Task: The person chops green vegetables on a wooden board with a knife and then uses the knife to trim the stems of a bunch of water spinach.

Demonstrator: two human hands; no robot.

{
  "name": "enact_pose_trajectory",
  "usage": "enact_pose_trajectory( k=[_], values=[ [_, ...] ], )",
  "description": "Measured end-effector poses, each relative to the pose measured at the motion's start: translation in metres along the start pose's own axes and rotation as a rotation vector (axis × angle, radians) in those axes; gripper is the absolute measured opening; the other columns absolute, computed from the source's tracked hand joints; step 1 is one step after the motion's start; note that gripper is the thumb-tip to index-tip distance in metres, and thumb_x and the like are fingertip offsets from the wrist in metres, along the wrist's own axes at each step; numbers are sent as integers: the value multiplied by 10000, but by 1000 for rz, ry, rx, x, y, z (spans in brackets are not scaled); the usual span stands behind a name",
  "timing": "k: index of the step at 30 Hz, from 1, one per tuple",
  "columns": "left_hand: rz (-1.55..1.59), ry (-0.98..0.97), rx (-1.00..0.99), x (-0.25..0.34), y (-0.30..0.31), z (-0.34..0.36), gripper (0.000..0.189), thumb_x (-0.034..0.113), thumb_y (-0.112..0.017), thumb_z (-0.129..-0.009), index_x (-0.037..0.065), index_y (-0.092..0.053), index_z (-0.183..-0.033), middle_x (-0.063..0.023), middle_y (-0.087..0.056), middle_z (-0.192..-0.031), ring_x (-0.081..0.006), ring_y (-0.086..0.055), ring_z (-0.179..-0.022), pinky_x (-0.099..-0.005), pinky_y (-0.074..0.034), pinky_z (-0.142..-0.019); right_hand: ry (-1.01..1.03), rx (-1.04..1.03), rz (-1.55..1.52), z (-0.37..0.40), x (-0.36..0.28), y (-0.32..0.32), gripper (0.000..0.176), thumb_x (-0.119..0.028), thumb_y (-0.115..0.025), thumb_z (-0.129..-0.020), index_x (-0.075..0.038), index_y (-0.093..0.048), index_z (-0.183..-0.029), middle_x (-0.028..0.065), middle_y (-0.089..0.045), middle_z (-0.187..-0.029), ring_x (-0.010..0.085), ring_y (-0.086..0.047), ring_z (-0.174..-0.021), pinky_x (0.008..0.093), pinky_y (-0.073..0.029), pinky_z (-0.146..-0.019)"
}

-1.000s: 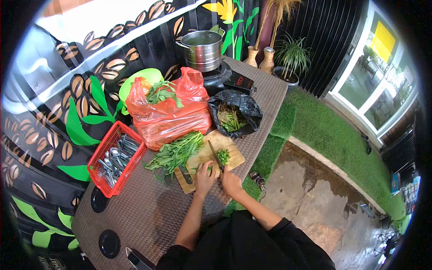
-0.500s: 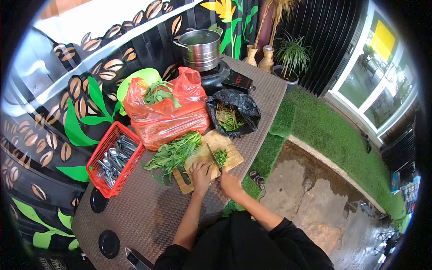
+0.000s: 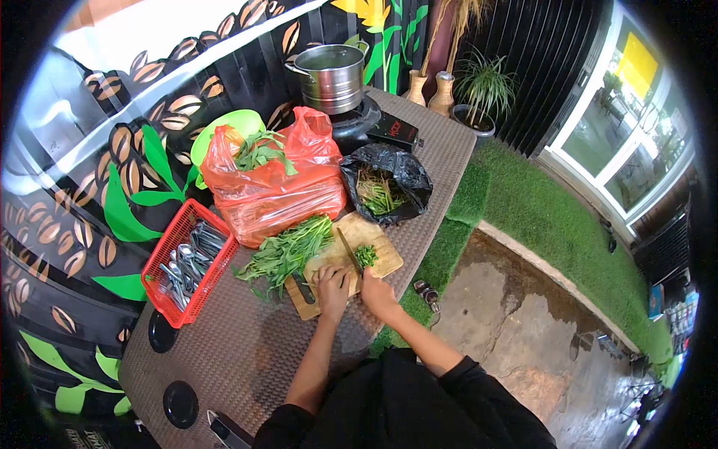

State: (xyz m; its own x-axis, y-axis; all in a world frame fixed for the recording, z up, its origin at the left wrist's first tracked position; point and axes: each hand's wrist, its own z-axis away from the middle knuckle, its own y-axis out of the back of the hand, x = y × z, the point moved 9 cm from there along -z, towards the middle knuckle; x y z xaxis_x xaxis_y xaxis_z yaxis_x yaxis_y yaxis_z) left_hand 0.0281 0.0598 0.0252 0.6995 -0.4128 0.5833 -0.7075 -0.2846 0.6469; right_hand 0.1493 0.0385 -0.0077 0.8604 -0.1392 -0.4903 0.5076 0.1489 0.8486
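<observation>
A black wall [image 3: 97, 82] painted with coffee beans and green turf [image 3: 553, 202] flank a brown, weave-textured surface [image 3: 247, 344]. A bulging, glossy red plastic bag [image 3: 277, 202], a latticed red basket [image 3: 206, 292] of metal cutlery, a round steel pot [image 3: 330, 82] and a crumpled black bag [image 3: 415, 179] of stems crowd round the wooden cutting board [image 3: 385, 258], leaving room mainly on the near side. Uncut leafy greens [image 3: 288, 251] overlap its left edge. The left hand [image 3: 332, 290] lies on the board, its grip impossible to tell; the right hand [image 3: 379, 293] is wrapped round the handle of a knife [image 3: 348, 248], its slim blade slanting across the board just beside finely chopped greens [image 3: 366, 256].
</observation>
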Motion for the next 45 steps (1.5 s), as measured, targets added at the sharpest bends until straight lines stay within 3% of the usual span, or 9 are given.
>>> enact_pose_trajectory(
  k=[5,11,15,18,20,25,31,33,45],
  values=[
    [-2,-29,25,2,2,-1,110,107,-659,-772,37,-687,-852,-58,-628,-908,-222,-527,-947,-353,-333,-878,-45,60,109,18,-6,-8,294,-94,-399,-866,33,-401,-1131,215,-648,-794,365,-655,-697,447,-534,-616],
    [34,-44,5,5,5,-4,132,102,-647,-778,55,-681,-896,-66,-621,-874,-239,-527,-904,-354,-338,-864,40,48,60,8,-10,-3,261,-89,-410,-865,15,-373,-1102,222,-650,-783,357,-661,-715,452,-534,-554],
    [62,5,13,3,4,-4,234,84,-646,-785,54,-602,-1012,-84,-632,-890,-249,-539,-908,-362,-340,-866,-90,-65,23,12,-6,-11,248,-97,-399,-867,23,-351,-1078,273,-626,-823,424,-632,-778,501,-512,-661],
    [79,73,18,1,6,1,286,80,-650,-786,53,-547,-1051,-84,-640,-891,-254,-551,-902,-373,-339,-872,59,36,12,8,-10,4,292,-114,-394,-870,41,-357,-1115,278,-627,-810,418,-639,-728,501,-519,-626],
    [81,76,37,0,9,-5,294,80,-652,-786,52,-526,-1051,-81,-643,-889,-255,-557,-897,-378,-338,-876,-3,44,30,18,-10,-7,292,-120,-389,-873,39,-365,-1117,270,-629,-795,415,-639,-715,500,-518,-608],
    [60,44,-6,-1,2,-2,232,82,-648,-786,45,-531,-982,-96,-648,-876,-262,-562,-897,-386,-339,-878,-4,43,39,1,-9,-10,390,-140,-377,-883,39,-353,-1228,242,-637,-752,400,-645,-696,498,-515,-588],
    [65,21,-2,2,4,-2,203,72,-644,-780,52,-545,-956,-77,-642,-867,-266,-556,-867,-383,-341,-875,-58,15,17,17,-11,-13,343,-153,-389,-888,44,-374,-1169,265,-628,-789,415,-635,-727,490,-516,-613],
    [58,32,-26,1,1,-2,187,91,-643,-784,56,-559,-947,-72,-636,-879,-270,-526,-913,-387,-357,-867,-20,-8,36,6,-15,-10,208,-121,-389,-884,10,-388,-1046,254,-637,-816,393,-647,-757,464,-527,-624],
    [58,85,58,-10,8,-1,103,99,-688,-751,59,-649,-838,-59,-619,-839,-257,-516,-896,-384,-370,-845,19,24,4,-1,-5,-6,221,-176,-392,-897,-4,-388,-1037,264,-630,-786,398,-643,-715,497,-513,-591]
  ],
)
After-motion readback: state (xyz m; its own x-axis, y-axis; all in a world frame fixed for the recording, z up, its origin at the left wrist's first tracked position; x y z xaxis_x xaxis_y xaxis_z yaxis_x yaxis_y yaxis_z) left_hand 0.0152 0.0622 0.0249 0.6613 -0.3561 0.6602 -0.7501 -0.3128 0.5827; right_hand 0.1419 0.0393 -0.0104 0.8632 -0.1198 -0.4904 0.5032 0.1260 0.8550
